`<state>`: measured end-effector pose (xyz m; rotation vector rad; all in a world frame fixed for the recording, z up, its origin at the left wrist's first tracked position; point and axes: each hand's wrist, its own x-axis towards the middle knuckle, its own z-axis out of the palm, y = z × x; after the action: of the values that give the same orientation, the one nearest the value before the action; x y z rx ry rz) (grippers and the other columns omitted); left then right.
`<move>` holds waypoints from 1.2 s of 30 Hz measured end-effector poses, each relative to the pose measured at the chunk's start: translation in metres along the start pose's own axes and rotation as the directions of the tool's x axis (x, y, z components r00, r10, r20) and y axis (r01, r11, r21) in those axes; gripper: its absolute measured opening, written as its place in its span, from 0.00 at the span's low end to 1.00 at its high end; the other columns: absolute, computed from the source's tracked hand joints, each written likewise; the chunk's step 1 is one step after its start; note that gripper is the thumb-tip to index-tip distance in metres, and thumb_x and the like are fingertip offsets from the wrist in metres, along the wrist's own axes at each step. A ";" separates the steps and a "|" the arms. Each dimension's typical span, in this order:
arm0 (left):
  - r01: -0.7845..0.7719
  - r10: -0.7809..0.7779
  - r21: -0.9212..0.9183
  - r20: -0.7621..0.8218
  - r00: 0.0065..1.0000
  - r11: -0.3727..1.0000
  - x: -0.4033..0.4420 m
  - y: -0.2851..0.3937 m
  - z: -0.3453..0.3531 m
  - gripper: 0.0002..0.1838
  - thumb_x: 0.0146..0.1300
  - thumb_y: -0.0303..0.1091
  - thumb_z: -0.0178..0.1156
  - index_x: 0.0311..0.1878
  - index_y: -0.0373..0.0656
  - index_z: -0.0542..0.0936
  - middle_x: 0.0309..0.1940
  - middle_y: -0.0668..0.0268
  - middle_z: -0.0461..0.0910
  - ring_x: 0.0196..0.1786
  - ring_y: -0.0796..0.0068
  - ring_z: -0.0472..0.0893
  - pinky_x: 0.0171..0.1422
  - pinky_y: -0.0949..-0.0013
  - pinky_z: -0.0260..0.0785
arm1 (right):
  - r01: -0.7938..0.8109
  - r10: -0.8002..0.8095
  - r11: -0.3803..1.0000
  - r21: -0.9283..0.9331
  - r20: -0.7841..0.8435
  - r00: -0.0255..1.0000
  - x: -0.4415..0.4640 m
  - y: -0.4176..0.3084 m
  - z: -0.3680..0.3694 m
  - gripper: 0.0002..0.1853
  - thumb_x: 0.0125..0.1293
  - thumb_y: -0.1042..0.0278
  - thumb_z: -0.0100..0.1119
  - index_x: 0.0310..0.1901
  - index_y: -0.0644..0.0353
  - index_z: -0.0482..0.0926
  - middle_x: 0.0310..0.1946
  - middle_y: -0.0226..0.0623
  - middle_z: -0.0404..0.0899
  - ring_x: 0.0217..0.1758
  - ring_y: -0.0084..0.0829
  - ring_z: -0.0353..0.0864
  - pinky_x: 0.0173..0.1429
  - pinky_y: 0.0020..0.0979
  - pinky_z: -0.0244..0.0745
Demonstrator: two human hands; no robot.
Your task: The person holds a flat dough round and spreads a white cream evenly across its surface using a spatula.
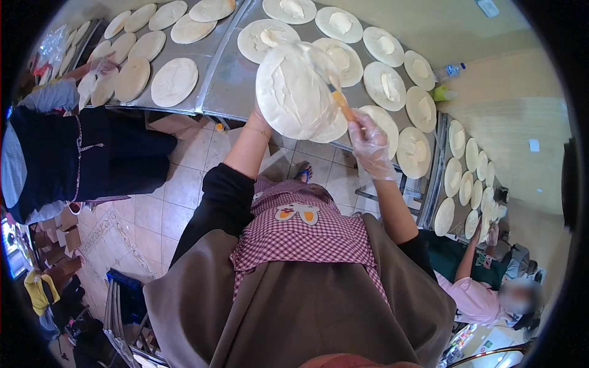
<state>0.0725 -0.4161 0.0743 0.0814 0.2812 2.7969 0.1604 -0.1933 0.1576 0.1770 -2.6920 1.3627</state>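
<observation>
A round pale flatbread [293, 92] with white cream spread over its top is held up and tilted above the table edge. My left hand [260, 120] supports it from behind, its fingers mostly hidden by the bread. In a clear plastic glove, my right hand [370, 138] is closed around the wooden handle of a spatula [341, 103]. The spatula's blade, partly blurred, lies against the cream near the bread's right edge. Around it on the metal table [228, 83] are several flatbreads, many with a dollop of cream, such as one flatbread [384, 86] to the right.
Plain flatbreads [174, 82] cover the left table, where another person [92, 156] stands. A water bottle [451, 71] and a green cup [443, 93] stand by the wall. More breads lie on a right-hand table [438, 199], where a co-worker [469, 288] reaches over. Cartons [178, 124] sit under the tables.
</observation>
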 end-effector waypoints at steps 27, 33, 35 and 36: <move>0.008 0.037 0.351 -0.123 0.992 0.936 -0.007 -0.030 0.024 0.30 0.72 0.54 0.39 0.70 0.46 0.60 0.67 0.57 0.66 0.67 0.58 0.68 0.70 0.52 0.63 | 0.365 -0.330 0.913 -0.182 0.196 0.924 -0.080 0.007 -0.024 0.15 0.60 0.74 0.62 0.50 0.59 0.77 0.38 0.44 0.83 0.35 0.41 0.85 0.38 0.34 0.80; 0.119 -0.105 0.216 -0.076 0.992 0.969 0.004 -0.035 0.025 0.30 0.73 0.54 0.39 0.70 0.45 0.60 0.66 0.56 0.68 0.65 0.56 0.70 0.69 0.51 0.65 | 0.025 -0.044 0.985 -0.174 -0.104 0.994 -0.078 0.030 -0.047 0.14 0.62 0.73 0.61 0.50 0.60 0.78 0.39 0.47 0.83 0.38 0.40 0.85 0.41 0.33 0.79; 0.168 -0.167 0.143 -0.018 0.986 0.975 0.004 -0.036 0.020 0.30 0.73 0.53 0.39 0.70 0.45 0.60 0.65 0.56 0.68 0.65 0.56 0.70 0.69 0.51 0.65 | 0.013 -0.042 0.989 -0.149 -0.195 0.980 -0.075 0.041 -0.046 0.14 0.62 0.73 0.61 0.50 0.60 0.78 0.38 0.48 0.83 0.40 0.41 0.85 0.43 0.33 0.79; 0.177 -0.181 0.070 0.060 0.982 0.982 0.003 -0.036 0.019 0.30 0.72 0.54 0.39 0.70 0.45 0.61 0.65 0.56 0.68 0.65 0.55 0.70 0.69 0.51 0.65 | 0.010 -0.041 0.989 -0.149 -0.206 0.978 -0.081 0.040 -0.043 0.14 0.62 0.73 0.61 0.50 0.60 0.78 0.38 0.48 0.83 0.40 0.41 0.85 0.43 0.33 0.79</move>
<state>0.0828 -0.3786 0.0855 0.1552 0.3443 2.6014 0.2365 -0.1312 0.1387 0.0507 -2.5903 1.1012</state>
